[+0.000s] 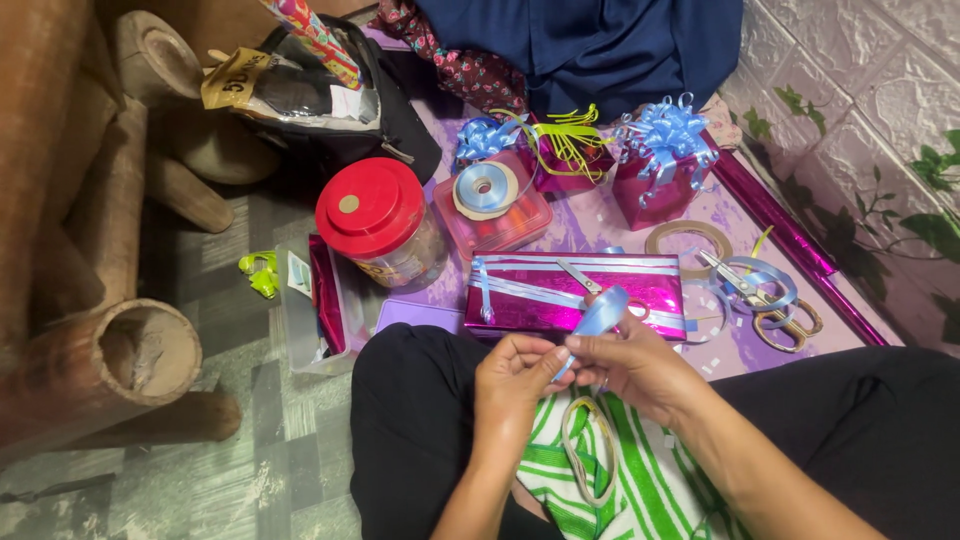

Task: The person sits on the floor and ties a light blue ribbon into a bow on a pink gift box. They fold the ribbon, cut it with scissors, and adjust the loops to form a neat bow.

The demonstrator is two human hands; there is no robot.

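My left hand (515, 375) and my right hand (625, 362) meet over my lap, both pinching a strip of light blue ribbon (600, 315) that loops up from my fingers. Just beyond them lies a flat magenta wrapped gift box (640, 285) with blue ribbon bands and a small pair of scissors (580, 277) resting on top. A loop of beige band (588, 450) lies on the green striped cloth on my lap.
A red-lidded jar (375, 215), a pink box with a blue ribbon spool (487, 190), two bow-topped magenta gifts (660, 160), a tape ring (688, 240), gold-handled scissors (770, 300), a foil paper roll (790, 240), a clear tray (310, 320) and wooden furniture (100, 360) at left.
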